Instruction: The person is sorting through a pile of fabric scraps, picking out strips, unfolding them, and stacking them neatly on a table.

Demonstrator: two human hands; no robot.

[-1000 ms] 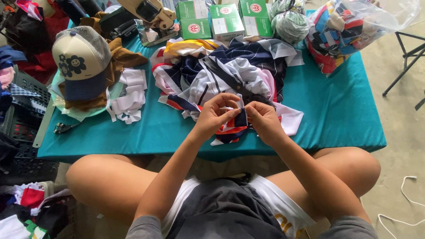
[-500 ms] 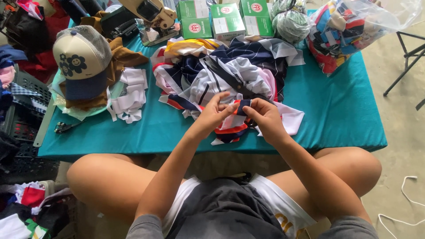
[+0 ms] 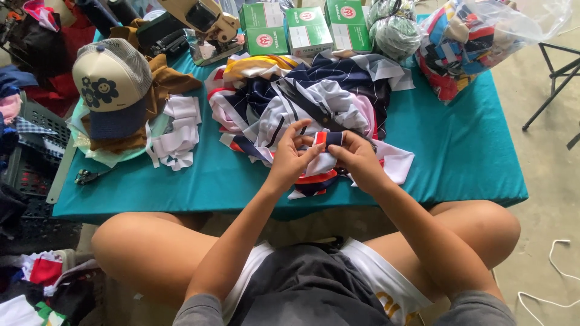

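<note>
Hands meet over the teal surface [image 3: 459,151]: the left hand [image 3: 290,158] and right hand [image 3: 357,160] both pinch a small red, white and navy fabric strip [image 3: 327,140]. It sits just above the heap of striped fabric pieces [image 3: 302,99], near a cap [image 3: 112,81].

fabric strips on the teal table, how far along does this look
Done, it seems: a small heap of white pieces lies apart, beside the cap. In hand: the left hand and right hand pinch a red, white and navy strip between them. Left: the big striped fabric pile behind the hands looks unsorted, and the clear bag of scraps is full.
</note>
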